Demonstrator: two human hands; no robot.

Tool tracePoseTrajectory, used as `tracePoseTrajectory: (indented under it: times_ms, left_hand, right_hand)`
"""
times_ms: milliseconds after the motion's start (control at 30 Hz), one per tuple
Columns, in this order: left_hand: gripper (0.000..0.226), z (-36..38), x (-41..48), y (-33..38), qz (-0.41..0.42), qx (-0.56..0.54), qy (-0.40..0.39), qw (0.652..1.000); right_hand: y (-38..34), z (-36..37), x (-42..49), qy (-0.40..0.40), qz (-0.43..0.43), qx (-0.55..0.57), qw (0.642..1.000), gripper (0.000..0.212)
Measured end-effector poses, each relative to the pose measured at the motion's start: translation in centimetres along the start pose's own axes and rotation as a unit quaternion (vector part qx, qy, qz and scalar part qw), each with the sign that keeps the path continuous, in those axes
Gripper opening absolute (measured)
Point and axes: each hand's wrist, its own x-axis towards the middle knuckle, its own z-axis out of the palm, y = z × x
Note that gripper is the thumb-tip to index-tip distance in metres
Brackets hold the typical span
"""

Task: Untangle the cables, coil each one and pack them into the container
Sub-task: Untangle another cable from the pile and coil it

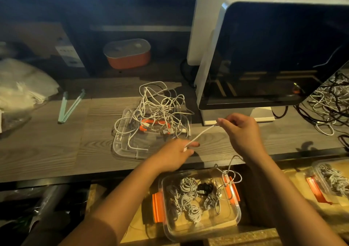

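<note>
Nearest me sat the container (200, 204), part-filled with coiled cables. My left hand (173, 157) and right hand (239, 130) each pinched one white cable (201, 133), taut between them, right of the tangle (158, 111). I judged untangling done here; coiling came next.

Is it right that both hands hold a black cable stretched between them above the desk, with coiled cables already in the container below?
Not quite: the cable stretched between the left hand and the right hand is white, not black, as the head view shows. The rest holds: it is held above the desk, and coiled cables lie in the container below.
</note>
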Motion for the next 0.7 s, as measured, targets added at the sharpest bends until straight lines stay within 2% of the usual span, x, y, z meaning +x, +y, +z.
tracePoseTrajectory:
  times_ms: [67, 133, 233, 300, 367, 433, 500, 567, 633, 700]
  left_hand:
    - [0.037, -0.4, -0.5, 0.5, 0.014, -0.163, -0.013, 0.986]
    - [0.041, -1.0, -1.0, 1.4, 0.045, -0.310, 0.003, 0.950]
    - [0.039, -1.8, -0.8, 3.7, 0.109, -0.471, 0.044, 0.874]
    - [0.031, -1.9, -0.1, 5.0, 0.104, -0.487, 0.120, 0.859]
    - [0.022, -1.9, 0.7, 5.6, 0.094, -0.386, 0.246, 0.884]
    - [0.017, -1.9, 1.5, 4.9, 0.107, -0.173, 0.332, 0.921]
    - [0.025, -2.2, 2.2, 3.3, 0.090, -0.011, 0.293, 0.952]
    - [0.030, -2.3, 2.7, 1.7, 0.039, 0.086, 0.216, 0.972]
    - [0.032, -2.2, 2.8, 0.5, -0.003, 0.142, 0.157, 0.977]
    - [0.033, -2.3, 2.7, 0.0, -0.013, 0.129, 0.141, 0.981]
  right_hand:
    - [0.6, 0.4, -0.1, 0.016, 0.026, 0.039, 0.999, 0.022]
    - [0.9, 1.1, -0.6, 0.003, 0.049, 0.066, 0.997, 0.023]
    - [1.0, 3.1, -2.1, -0.122, 0.070, 0.050, 0.989, 0.026]
    - [0.5, 4.3, -3.0, -0.211, 0.056, 0.050, 0.975, 0.032]
    - [-0.3, 4.6, -3.5, -0.252, 0.046, 0.062, 0.965, 0.035]
    - [-0.9, 4.0, -3.6, -0.281, 0.042, 0.054, 0.957, 0.034]
    - [-1.4, 3.3, -3.4, -0.306, 0.016, 0.011, 0.952, 0.025]
    - [-1.6, 2.4, -3.0, -0.306, -0.046, -0.105, 0.945, 0.020]
    - [-2.0, 1.4, -2.7, -0.282, -0.091, -0.186, 0.937, 0.017]
    - [-2.6, 0.4, -2.5, -0.251, -0.100, -0.194, 0.943, 0.015]
